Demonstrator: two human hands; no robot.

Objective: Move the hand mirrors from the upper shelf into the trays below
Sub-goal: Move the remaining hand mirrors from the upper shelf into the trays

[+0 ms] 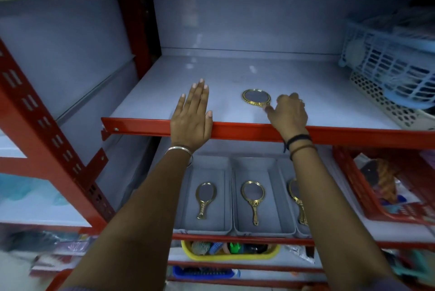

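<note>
One gold-framed hand mirror [256, 97] lies flat on the grey upper shelf [235, 74]. My right hand [290, 113] covers its handle, fingers curled around it. My left hand [192, 116] rests flat and open on the shelf's red front edge, holding nothing. On the shelf below stand three grey trays side by side: the left tray [227, 194] holds a gold mirror [205, 197], the middle tray [274, 196] holds another mirror [253, 199], and the right tray [283, 168] holds a third mirror [297, 199], partly hidden by my right forearm.
A light blue mesh basket [386, 55] sits over a white perforated basket [381, 100] at the upper shelf's right. A red basket [353, 182] of goods stands right of the trays. A yellow basket [233, 249] of combs is lower down. Red uprights [47, 126] frame the left.
</note>
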